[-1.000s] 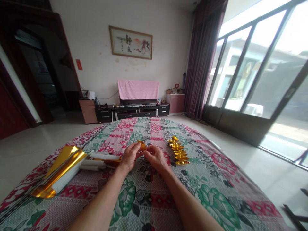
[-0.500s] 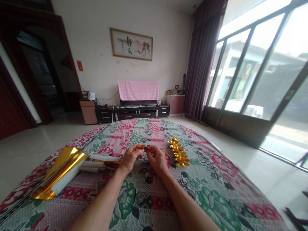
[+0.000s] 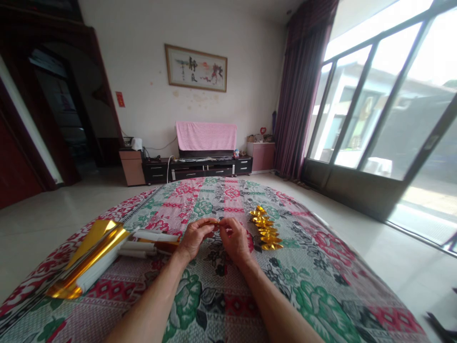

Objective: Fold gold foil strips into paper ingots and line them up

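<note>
A small piece of gold foil is pinched between my two hands above the middle of the patterned cloth. My left hand grips its left part, fingers closed. My right hand closes on its right end, and my fingers hide most of the piece. Right of my hands, several folded gold foil pieces lie in a row. At the left, gold foil sheets lie partly rolled, with white paper rolls beside them and a brown strip near my left wrist.
The flowered cloth covers a round table. Beyond it stands a low black cabinet with a pink cloth draped above it. Glass doors are at the right, a dark doorway at the left.
My hands have stayed together around the foil piece, with a slight shift of the fingers. The foil now looks flatter and thinner between them. The view has tilted very slightly.
</note>
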Motion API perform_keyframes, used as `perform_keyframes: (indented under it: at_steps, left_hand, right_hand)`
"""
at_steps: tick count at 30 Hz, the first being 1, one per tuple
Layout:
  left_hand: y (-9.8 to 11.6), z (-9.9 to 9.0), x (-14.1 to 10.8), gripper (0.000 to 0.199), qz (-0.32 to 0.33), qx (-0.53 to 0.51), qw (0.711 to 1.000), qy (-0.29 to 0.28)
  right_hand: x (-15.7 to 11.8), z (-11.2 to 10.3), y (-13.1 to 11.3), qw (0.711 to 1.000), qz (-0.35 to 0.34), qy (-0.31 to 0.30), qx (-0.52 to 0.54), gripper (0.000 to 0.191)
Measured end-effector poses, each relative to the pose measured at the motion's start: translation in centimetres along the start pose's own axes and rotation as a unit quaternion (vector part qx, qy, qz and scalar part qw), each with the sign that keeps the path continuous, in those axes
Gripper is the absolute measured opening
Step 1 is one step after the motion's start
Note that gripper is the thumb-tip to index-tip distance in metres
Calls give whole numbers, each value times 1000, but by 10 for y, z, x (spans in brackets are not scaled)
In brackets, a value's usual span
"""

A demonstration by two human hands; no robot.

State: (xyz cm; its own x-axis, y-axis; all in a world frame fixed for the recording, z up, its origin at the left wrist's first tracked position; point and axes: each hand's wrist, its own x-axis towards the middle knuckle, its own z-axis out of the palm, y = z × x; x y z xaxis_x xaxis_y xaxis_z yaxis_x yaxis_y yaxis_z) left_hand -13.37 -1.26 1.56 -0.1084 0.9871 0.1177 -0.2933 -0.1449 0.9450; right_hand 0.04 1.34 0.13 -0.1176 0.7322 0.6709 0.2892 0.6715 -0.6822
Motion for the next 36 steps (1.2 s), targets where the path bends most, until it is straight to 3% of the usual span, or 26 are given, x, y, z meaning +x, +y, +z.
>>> perform_keyframes:
  at_steps: [15,27,36]
  left_hand:
    - [3,2,-3,25,-12,2,1000,-28]
    - [0,0,-1,17,-23,0,999,-31]
    - [-5,-1,4,14,-62,-63,996,-1]
  right_hand:
    - [1,-2,2,1000,-19,17,-8,15]
    - [1,-4,-3,999,-42,-1,-17,15]
    - [0,-4,0,998,-57,-9,-33,17]
